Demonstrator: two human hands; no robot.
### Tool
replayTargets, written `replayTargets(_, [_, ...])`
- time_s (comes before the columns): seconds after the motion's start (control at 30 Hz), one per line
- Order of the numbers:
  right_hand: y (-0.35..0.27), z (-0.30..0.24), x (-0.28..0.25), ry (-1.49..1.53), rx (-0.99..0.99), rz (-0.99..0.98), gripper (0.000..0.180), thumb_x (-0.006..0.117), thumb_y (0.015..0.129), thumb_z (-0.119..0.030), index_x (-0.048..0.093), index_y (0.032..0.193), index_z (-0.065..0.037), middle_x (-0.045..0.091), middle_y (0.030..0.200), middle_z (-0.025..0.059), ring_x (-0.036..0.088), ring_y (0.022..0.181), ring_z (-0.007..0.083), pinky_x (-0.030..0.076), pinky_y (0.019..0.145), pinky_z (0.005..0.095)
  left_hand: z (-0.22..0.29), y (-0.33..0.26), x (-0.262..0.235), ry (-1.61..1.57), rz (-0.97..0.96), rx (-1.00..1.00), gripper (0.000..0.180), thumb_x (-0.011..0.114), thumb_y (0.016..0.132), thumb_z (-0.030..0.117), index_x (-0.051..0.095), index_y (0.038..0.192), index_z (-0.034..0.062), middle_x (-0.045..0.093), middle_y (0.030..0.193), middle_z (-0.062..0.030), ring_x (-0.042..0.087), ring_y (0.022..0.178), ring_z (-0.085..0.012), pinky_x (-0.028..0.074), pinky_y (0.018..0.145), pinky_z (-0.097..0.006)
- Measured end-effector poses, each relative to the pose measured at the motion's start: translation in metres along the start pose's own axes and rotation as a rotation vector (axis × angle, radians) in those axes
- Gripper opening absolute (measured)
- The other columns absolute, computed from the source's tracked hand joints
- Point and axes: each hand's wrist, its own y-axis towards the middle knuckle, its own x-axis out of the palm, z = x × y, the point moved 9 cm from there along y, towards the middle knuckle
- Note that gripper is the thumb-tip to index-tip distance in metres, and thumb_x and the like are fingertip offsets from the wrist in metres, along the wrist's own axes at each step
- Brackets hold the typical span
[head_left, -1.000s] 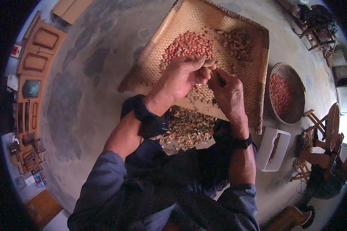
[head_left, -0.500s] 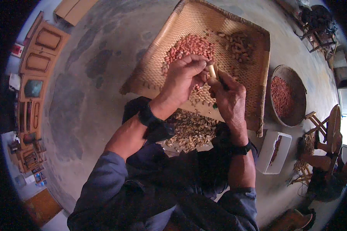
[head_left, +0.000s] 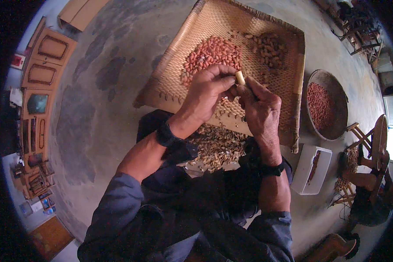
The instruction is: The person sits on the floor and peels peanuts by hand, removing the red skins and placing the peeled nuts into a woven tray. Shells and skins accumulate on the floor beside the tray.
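Above a large woven tray (head_left: 227,19), my two hands meet with fingertips close together. My right hand (head_left: 262,109) is closed around a short, pale, bamboo-like piece (head_left: 240,77), which sticks up between the hands. The thumb and fingers of my left hand (head_left: 209,89) pinch right beside it; what they hold, if anything, is hidden. Reddish shelled peanuts (head_left: 212,52) lie heaped in the tray beyond my left hand. A smaller pile of unshelled peanuts (head_left: 270,49) sits farther right. Broken shells (head_left: 216,146) are piled below the tray's near edge, between my legs.
Right of the tray stands a round basket (head_left: 339,102) with reddish peanuts inside. A white box (head_left: 300,177) is nearer me, and beyond it are a wooden stool (head_left: 360,137) and another person (head_left: 362,185). Wooden cabinets (head_left: 46,74) line the left wall.
Both hands stay together over the tray, with small shifts of the fingers. The pale piece's top now shows a little higher between them. The whole view has shifted slightly.
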Motion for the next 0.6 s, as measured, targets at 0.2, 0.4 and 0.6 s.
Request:
replayTargets(0.2, [0.000, -0.011, -0.002, 0.006, -0.026, 0.030, 0.022, 0.065, 0.091, 0.001, 0.071, 0.112, 0.003, 0.071, 0.079, 0.0186, 0.065, 0.065, 0.0192, 0.050, 0.061, 0.0320, 0.004, -0.004, 0.004, -0.015, -0.021, -0.040, 0.020, 0.062, 0.099, 0.011, 0.066, 0.117, 0.0036, 0.071, 0.098, -0.0044, 0.065, 0.080, -0.0117, 0.052, 0.067, -0.025])
replayTargets(0.4, [-0.001, -0.012, 0.005, -0.007, 0.031, -0.018, 0.026, 0.069, 0.094, -0.007, 0.072, 0.119, 0.000, 0.064, 0.076, 0.0066, 0.056, 0.067, 0.0110, 0.047, 0.062, 0.0271, 0.011, -0.002, 0.007, 0.072, -0.009, 0.057, 0.020, 0.065, 0.097, 0.011, 0.066, 0.114, 0.0004, 0.070, 0.101, -0.0046, 0.063, 0.090, -0.0106, 0.048, 0.077, -0.025])
replayTargets(0.6, [-0.003, -0.011, 0.005, -0.050, 0.011, 0.003, 0.035, 0.070, 0.095, -0.011, 0.069, 0.128, -0.001, 0.065, 0.080, 0.0011, 0.054, 0.071, 0.0058, 0.047, 0.066, 0.0243, -0.002, 0.005, 0.006, -0.053, -0.074, -0.003, 0.025, 0.065, 0.096, 0.012, 0.065, 0.118, 0.0004, 0.070, 0.110, -0.0056, 0.065, 0.105, -0.0161, 0.048, 0.098, -0.031])
